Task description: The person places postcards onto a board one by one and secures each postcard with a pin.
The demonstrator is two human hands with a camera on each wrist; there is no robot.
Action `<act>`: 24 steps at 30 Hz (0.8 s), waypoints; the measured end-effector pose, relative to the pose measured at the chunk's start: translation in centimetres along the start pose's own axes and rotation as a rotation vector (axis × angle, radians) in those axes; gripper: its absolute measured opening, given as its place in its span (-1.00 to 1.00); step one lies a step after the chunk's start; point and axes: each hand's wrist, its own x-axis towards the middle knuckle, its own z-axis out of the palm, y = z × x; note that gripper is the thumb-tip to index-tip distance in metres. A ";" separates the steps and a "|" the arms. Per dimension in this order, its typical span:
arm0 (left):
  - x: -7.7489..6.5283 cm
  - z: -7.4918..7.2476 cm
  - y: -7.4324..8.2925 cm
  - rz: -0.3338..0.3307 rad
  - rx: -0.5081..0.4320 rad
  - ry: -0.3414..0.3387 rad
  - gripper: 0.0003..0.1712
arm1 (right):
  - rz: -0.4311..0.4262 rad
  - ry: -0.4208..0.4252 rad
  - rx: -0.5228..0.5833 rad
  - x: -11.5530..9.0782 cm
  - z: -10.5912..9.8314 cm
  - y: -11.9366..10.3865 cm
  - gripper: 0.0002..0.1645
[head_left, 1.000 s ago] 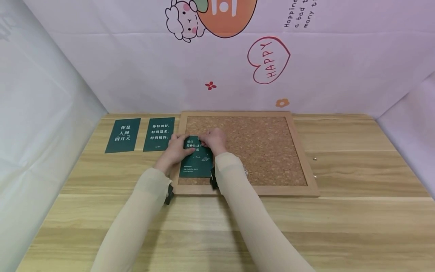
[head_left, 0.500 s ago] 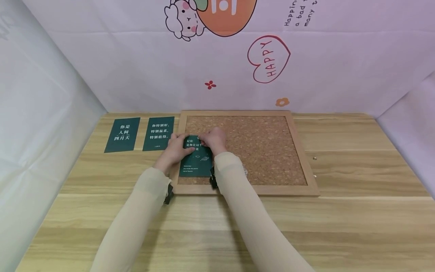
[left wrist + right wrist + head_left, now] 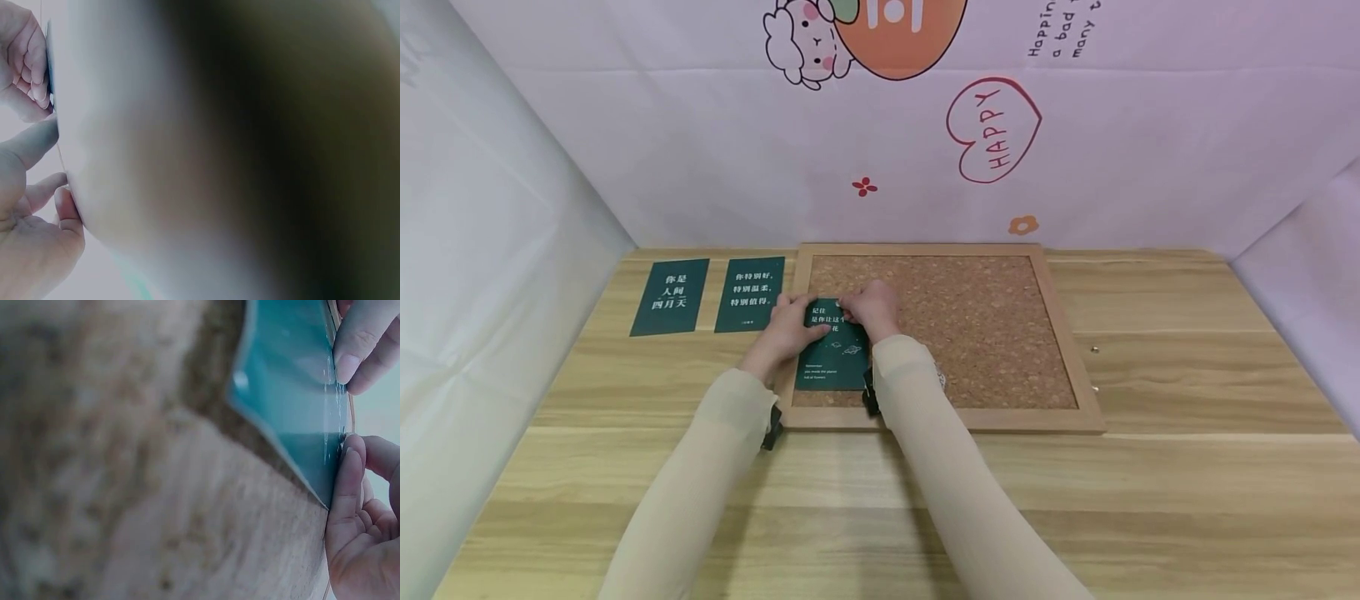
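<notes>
A dark green card [image 3: 831, 367] with white lettering lies on the left part of a wood-framed corkboard [image 3: 985, 333]. My left hand [image 3: 784, 333] rests along the card's left edge, fingers spread, thumb pressing on its face. At the card's top, my right hand [image 3: 874, 310] pinches a small thumbtack [image 3: 839, 305] between thumb and fingers. From the right wrist, the tack's edge [image 3: 346, 434] shows as a thin metallic glint at the fingertips, and the card's near corner [image 3: 250, 394] lifts off the cork. The left wrist view is mostly blurred, with both hands at its left edge.
Two more green cards, one far left [image 3: 670, 298] and one beside the frame [image 3: 750, 295], lie on the wooden table [image 3: 820, 508]. Small metal tacks [image 3: 1094, 350] lie right of the board. Something silvery [image 3: 942, 379] peeks out beside the right sleeve. A printed white cloth [image 3: 737, 167] stands behind.
</notes>
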 end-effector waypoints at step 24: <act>0.1 0.0 0.0 -0.003 0.000 -0.010 -0.23 | 0.012 -0.001 0.010 0.5 0.0 0.1 -0.76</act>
